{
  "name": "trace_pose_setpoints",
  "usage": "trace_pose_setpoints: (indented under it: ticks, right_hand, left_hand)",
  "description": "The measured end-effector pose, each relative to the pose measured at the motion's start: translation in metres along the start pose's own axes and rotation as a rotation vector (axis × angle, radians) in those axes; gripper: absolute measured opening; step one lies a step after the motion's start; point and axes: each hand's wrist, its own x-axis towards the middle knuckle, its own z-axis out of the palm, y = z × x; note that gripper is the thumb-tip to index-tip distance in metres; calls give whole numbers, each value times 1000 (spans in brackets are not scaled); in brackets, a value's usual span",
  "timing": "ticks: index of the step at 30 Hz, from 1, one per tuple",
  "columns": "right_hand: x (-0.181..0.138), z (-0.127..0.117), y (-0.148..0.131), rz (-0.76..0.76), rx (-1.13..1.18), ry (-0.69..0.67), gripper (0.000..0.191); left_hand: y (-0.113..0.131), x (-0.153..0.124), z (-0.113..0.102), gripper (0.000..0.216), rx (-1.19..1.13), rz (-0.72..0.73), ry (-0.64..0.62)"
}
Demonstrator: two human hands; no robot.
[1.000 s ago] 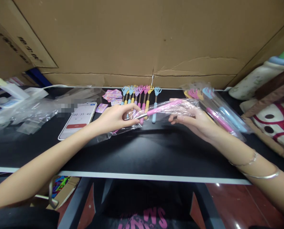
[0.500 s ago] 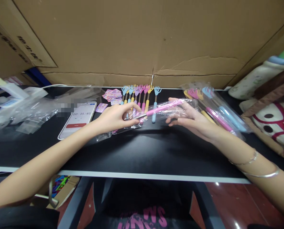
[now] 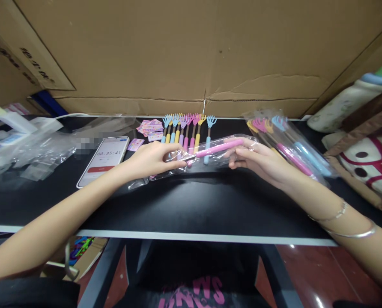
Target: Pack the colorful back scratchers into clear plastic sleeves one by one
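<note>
A pink back scratcher [image 3: 221, 148] lies inside a clear plastic bag [image 3: 178, 167], held level above the table. My left hand [image 3: 155, 159] pinches it through the film between thumb and fingers, around the metal shaft. At the handle end, my right hand [image 3: 255, 160] has its thumb and fingers closed about the bag; part of its grip is hidden behind the film. Just behind my hands, a row of back scratchers [image 3: 198, 141] in blue, yellow, purple and pink lies on the black table [image 3: 191, 205], claw heads pointing away.
Bagged back scratchers [image 3: 295, 152] lie right of my right hand. Left are a phone [image 3: 105, 158] with a running timer, printed cards [image 3: 150, 127] and crumpled plastic bags [image 3: 46, 145]. A cardboard wall [image 3: 178, 55] rises behind. A bottle [image 3: 341, 102] and a fabric bag [image 3: 371, 171] stand right.
My right hand's fingers have drawn in around the handle end of the bag. The pink handle sits slightly lower and further left. My left hand keeps its pinch.
</note>
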Motion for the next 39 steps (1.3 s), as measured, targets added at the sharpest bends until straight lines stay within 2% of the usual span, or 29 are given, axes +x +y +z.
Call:
trace_pose_setpoints:
  ticks: [6,11,17,20,33,39]
  right_hand:
    - [0,-2,0,20,40,-29,32]
    - [1,-3,0,13,86,-46,25]
    - [1,-7,2,16,74,-63,41]
    - [1,-8,2,24,70,-61,43]
    - [1,-5,3,18,80,18,34]
    - [-2,-2,-1,-8,151,-31,26]
  left_hand:
    - [2,0,-1,44,-40,-33,-9]
    - [3,0,-2,45,-27,-34,21]
    - [1,-1,0,43,-26,-10,55]
    - [1,-1,0,43,-10,-8,57]
    - [1,-1,-1,41,-21,12,71]
    - [-2,0,-1,35,-95,68,66]
